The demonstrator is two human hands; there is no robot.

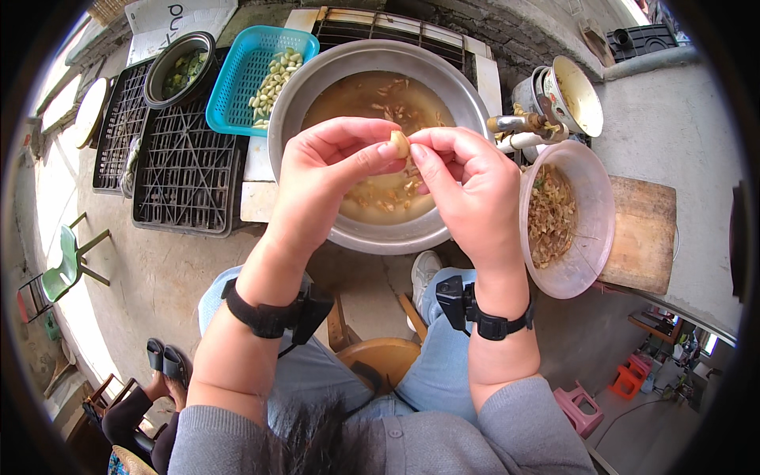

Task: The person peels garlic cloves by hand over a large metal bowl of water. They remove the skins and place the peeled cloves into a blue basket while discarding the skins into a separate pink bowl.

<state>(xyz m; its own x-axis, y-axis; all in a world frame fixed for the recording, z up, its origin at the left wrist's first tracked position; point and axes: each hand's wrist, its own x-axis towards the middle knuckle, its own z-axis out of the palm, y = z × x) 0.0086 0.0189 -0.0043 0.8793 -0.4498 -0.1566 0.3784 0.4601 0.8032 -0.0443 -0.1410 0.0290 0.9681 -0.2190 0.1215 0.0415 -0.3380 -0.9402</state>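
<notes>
Between thumb and fingers my left hand [344, 157] grips a garlic clove [399, 144]. My right hand [469, 172] touches the clove's right side with thumb and index finger pinched together; whether it holds a bit of skin is too small to tell. Both hands are above a wide metal basin [380, 240] of cloudy brownish water, in which garlic cloves and loose skins float. Left of the basin, a turquoise plastic basket [231, 89] holds many peeled cloves [276, 77]. To the right, a translucent plastic tub [585, 237] contains a heap of garlic skins [549, 222].
Black plastic crates [184, 172] stand at left, with a dark pot of greens [184, 71] on top. A wooden board [644, 231] lies beside the tub. Enamel bowls [573, 95] sit at upper right. Another person's slippered feet [166, 362] are at lower left, near a green chair [62, 267].
</notes>
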